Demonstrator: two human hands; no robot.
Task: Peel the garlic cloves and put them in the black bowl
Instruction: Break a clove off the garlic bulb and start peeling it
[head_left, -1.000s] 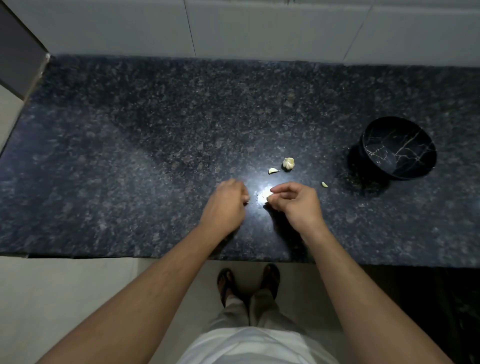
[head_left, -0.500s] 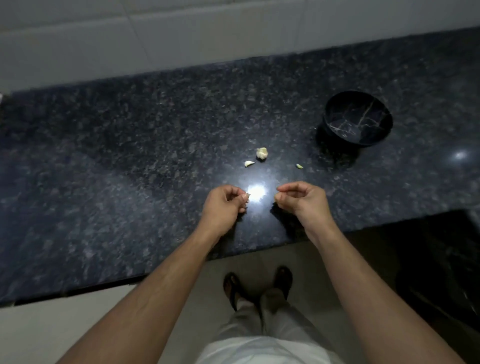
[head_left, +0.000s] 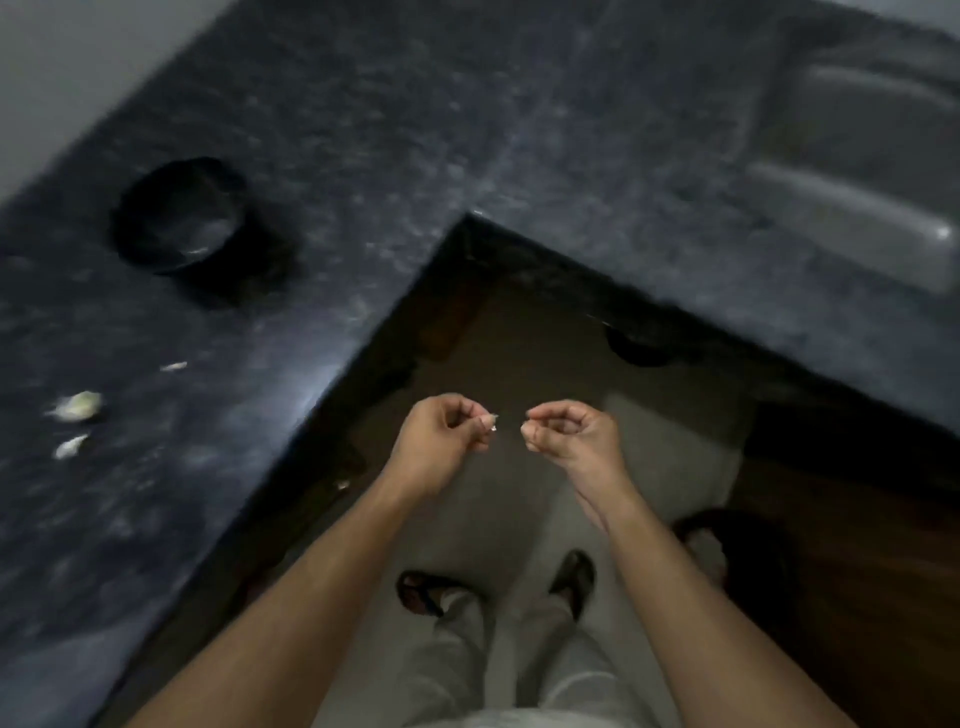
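Meanwhile the left hand (head_left: 441, 447) pinched a small pale garlic clove (head_left: 491, 422) at its curled fingertips (blurred). The right hand (head_left: 571, 436) was curled; whether it held anything, I cannot tell. Both hung over the floor, beside the black bowl's (head_left: 179, 215) counter (head_left: 363, 156).

A home kitchen: an L-shaped dark speckled granite countertop (head_left: 467, 130) against a pale wall, a steel sink drainboard (head_left: 857, 182) (blurred) at the far right.

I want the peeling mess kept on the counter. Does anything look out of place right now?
Yes. Both hands are off the countertop, over the floor. The left hand pinches a pale bit, so scraps could drop there. The black bowl sits far left.
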